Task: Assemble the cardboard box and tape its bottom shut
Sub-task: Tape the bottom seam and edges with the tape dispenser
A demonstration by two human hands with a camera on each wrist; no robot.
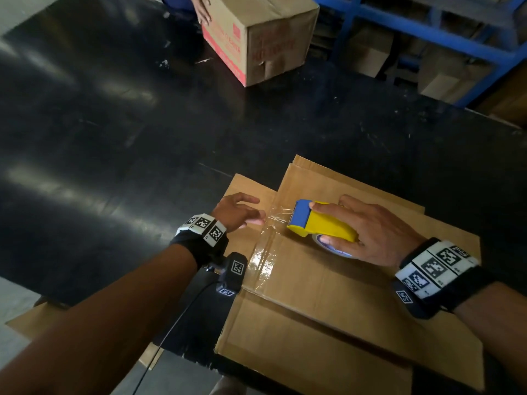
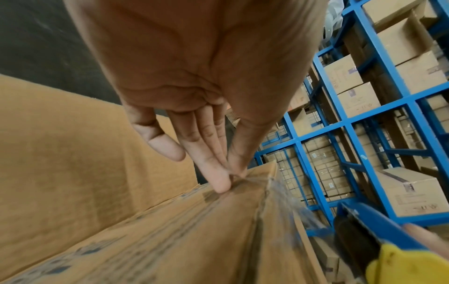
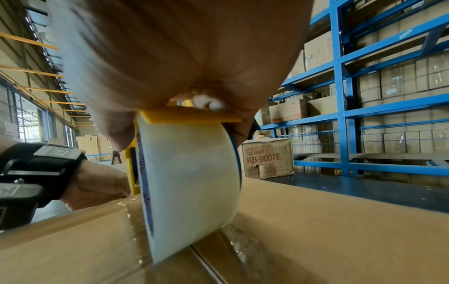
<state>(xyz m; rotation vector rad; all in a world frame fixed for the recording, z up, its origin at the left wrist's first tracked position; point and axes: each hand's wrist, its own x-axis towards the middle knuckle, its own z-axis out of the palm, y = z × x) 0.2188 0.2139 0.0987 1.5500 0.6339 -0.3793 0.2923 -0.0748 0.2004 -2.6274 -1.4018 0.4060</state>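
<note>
A brown cardboard box (image 1: 328, 283) lies on the black table (image 1: 114, 132) with its closed flaps facing up. Clear tape (image 1: 265, 252) runs along the flap seam and over the left edge. My right hand (image 1: 376, 229) grips a yellow and blue tape dispenser (image 1: 322, 223) that rests on the box top; its clear roll (image 3: 192, 173) stands on the seam. A short strand of tape stretches from the dispenser's blade to my left hand (image 1: 242, 212). That hand's straight fingertips (image 2: 218, 182) press the tape down at the box's left edge, thumb beside them.
A second box (image 1: 256, 38) with red print stands at the table's far side, another person's hand (image 1: 202, 10) on it. Blue racking (image 1: 427, 29) stacked with cartons fills the back right. A flat piece of cardboard (image 1: 34, 320) lies below the table's near left edge.
</note>
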